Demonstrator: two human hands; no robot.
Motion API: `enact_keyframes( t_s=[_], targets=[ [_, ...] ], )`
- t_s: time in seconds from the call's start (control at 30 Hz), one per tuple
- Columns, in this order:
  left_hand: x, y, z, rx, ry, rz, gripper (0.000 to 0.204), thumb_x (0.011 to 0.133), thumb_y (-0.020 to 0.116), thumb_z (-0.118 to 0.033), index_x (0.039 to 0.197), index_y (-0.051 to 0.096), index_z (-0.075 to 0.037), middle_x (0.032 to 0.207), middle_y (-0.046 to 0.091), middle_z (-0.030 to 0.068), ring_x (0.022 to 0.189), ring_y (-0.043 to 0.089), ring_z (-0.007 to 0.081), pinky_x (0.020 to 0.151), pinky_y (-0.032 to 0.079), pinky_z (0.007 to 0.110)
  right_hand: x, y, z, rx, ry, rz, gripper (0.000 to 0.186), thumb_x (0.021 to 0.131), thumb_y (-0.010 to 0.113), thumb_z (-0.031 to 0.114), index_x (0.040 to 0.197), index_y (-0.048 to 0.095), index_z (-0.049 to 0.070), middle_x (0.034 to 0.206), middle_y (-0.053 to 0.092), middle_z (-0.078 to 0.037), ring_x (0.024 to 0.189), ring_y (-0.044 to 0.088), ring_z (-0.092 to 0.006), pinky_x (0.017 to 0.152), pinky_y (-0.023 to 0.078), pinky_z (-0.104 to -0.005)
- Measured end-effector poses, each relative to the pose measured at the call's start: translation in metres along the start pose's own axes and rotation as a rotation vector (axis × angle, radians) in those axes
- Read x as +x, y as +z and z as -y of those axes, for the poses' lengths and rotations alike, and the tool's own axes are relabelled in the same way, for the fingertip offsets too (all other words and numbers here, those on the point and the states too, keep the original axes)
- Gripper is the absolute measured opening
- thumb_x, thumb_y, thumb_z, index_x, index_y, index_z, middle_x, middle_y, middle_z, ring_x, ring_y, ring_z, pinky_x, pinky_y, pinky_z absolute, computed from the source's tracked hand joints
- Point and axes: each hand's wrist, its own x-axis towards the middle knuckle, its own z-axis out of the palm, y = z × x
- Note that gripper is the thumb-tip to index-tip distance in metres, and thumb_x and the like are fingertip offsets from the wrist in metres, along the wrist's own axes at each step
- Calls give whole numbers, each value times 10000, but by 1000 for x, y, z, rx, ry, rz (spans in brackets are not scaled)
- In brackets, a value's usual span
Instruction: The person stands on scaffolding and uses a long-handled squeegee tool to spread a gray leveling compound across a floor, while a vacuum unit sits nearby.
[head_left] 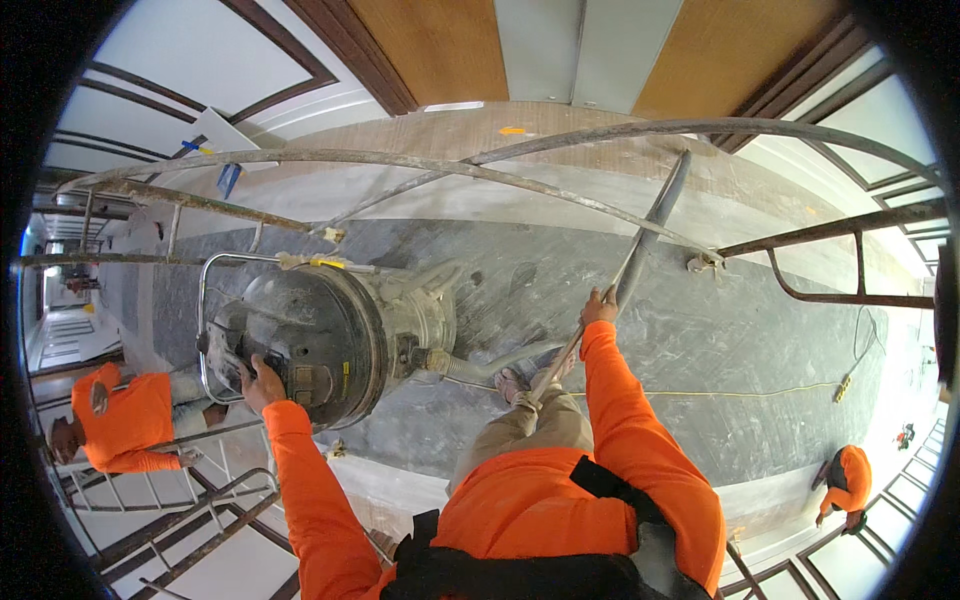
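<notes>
Right fingers (600,305) clamped on wand (640,245) slanting up-right, left fingers (262,382) resting spread on vacuum drum (320,335).

A dusty round vacuum drum (325,335) (lid uppermost) beside a slanting grey wand (645,245).

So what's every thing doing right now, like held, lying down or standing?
left hand: resting on top of the vacuum drum
right hand: closed around the wand
vacuum drum: dusty, lid on, hose attached
wand: held, slanting to the floor
yellow cord: lying on the floor
scaffold rails: standing, crusted
</notes>
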Motion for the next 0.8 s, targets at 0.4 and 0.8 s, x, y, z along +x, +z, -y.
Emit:
enact_keyframes(
  t_s=[0.4,0.8],
  targets=[
    [-30,-42,-86,-196,-8,78,712,864,617,-552,1387,544,-74,1360,564,223,1262,538,372,1068,406,394,-67,-60,-48,46,92,278,687,960,615,216,1545,259,263,543,425,5,393,412,-135,359,360,-316],
    [-250,-57,0,-263,730,-63,685,845,704,-296,1442,462,-62,1529,271,322,1379,336,483,1110,289,582,-37,-45,1,292,426,338,339,964,505,520,1192,573,278,514,433,-15,358,413,-228,354,344,-390]
  ],
)
